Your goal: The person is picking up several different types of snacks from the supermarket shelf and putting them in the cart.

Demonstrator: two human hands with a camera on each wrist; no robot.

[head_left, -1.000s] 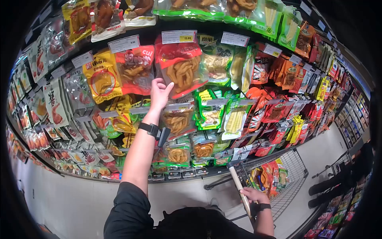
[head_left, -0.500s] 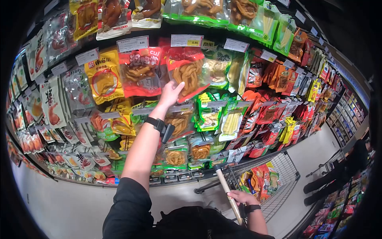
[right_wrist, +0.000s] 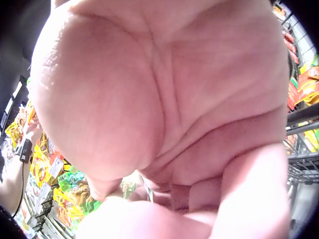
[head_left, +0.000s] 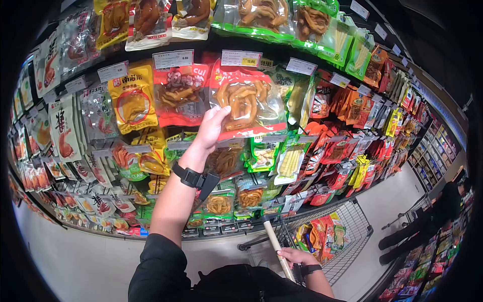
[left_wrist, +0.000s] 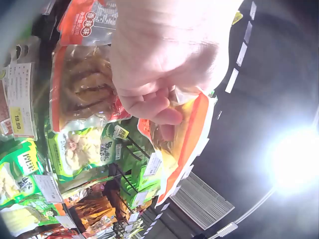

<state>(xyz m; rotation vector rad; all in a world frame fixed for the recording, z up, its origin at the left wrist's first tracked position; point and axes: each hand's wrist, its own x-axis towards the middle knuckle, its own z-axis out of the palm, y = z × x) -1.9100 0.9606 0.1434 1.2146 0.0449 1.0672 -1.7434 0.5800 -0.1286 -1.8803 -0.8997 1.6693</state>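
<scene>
My left hand (head_left: 211, 127) pinches the lower left edge of a red-and-clear packet of brown poultry feet (head_left: 247, 103), with the thumb over its front. The packet is held in front of the hanging rack, tilted, its front towards me. In the left wrist view, curled fingers (left_wrist: 158, 110) grip the packet (left_wrist: 192, 134), which is seen nearly edge-on. My right hand (head_left: 297, 256) is wrapped round the pale handle (head_left: 274, 241) of a shopping cart (head_left: 347, 246). The right wrist view is mostly filled by the right palm (right_wrist: 159, 99).
Hanging packets crowd the shelves, among them a yellow one (head_left: 133, 98) and a red one (head_left: 178, 95) left of my hand. Price tags (head_left: 241, 58) line the rails. Several colourful packets (head_left: 322, 234) lie in the cart. A person in dark clothes (head_left: 427, 219) stands at right.
My left hand has drawn the packet out from the rack towards me and turned it, so more of its front shows. The right hand stays on the cart handle.
</scene>
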